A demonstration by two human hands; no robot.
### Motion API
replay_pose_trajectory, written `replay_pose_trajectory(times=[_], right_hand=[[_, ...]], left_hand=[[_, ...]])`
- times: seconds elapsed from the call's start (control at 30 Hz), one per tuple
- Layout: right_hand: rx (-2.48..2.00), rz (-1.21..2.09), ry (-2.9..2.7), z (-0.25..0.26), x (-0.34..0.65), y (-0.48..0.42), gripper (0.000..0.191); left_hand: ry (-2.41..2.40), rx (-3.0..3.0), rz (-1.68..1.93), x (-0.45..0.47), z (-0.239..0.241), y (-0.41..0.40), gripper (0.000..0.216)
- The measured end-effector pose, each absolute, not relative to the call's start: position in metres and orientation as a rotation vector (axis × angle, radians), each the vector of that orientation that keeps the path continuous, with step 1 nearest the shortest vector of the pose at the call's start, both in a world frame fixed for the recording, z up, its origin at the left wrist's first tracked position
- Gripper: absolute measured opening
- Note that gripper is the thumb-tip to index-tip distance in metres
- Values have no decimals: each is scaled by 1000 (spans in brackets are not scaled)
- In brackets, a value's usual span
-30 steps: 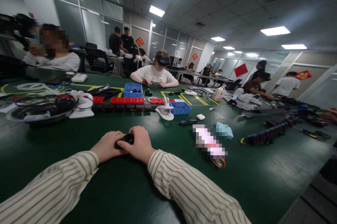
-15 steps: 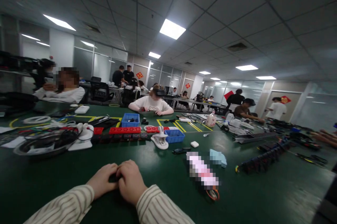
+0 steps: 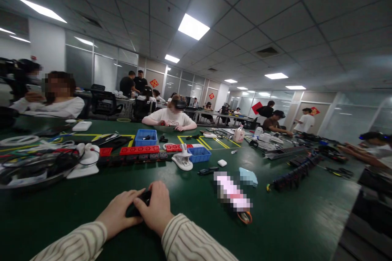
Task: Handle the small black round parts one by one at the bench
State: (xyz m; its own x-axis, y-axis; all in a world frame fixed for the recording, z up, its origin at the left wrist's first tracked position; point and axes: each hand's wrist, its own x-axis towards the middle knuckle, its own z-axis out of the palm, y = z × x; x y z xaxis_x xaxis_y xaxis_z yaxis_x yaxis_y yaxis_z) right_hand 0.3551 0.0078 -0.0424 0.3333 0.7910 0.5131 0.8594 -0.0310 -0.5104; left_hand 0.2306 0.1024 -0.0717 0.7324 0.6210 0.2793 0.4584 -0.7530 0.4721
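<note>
Above the green tabletop (image 3: pixel 190 195), my left hand (image 3: pixel 118 212) and my right hand (image 3: pixel 157 207) meet around a small black object (image 3: pixel 147 198). Only its dark top shows between the fingers, so its kind is hidden. The fingers of my left hand curl against its left side, thumb below. My right hand covers it from the right, fingers bent over the far end. Beyond the hands lie a white clip-shaped stand (image 3: pixel 183 159) and a row of red modules (image 3: pixel 140 150). To the right is a blurred-out pink item (image 3: pixel 232 190) with an orange loop.
Two blue bins (image 3: pixel 145 137) (image 3: pixel 200 155) stand farther back. A metal bowl (image 3: pixel 36 183) of cables sits at left. A small white case (image 3: pixel 222 163), a light-blue item (image 3: pixel 248 177) and a dark cable bundle (image 3: pixel 295 173) lie rightward. Co-workers sit around the table.
The view has swung right, so the table's things sit farther left. My hands have shifted slightly, and the black object between them shows more than before.
</note>
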Motion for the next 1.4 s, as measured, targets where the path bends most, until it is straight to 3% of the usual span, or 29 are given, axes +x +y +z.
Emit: replay_pose_trajectory(times=[0.23, 0.37, 0.53, 0.7, 0.93, 1.1, 1.27, 1.4], right_hand=[[-1709, -87, -1643, -37, 356, 11, 25], [-1531, -9, -1872, -31, 363, 6, 18], [-1391, 14, -1949, -28, 361, -2, 37], [-1603, -30, -1735, -31, 359, 1, 49], [-1736, -129, -1772, -31, 360, 1, 36], [-1574, -103, -1958, -28, 363, -1, 24], [-1445, 7, -1939, -26, 363, -5, 41], [-1555, 36, -1749, -27, 365, -5, 45]], left_hand=[[837, 2520, 509, 233, -47, 90, 27], [770, 2552, 494, 231, -49, 94, 30], [793, 2563, 531, 230, -63, 100, 33], [749, 2549, 613, 228, -71, 103, 37], [850, 2486, 702, 225, -83, 108, 36], [775, 2530, 534, 223, -82, 117, 31], [820, 2516, 436, 221, -77, 123, 35], [803, 2503, 491, 224, -76, 117, 53]])
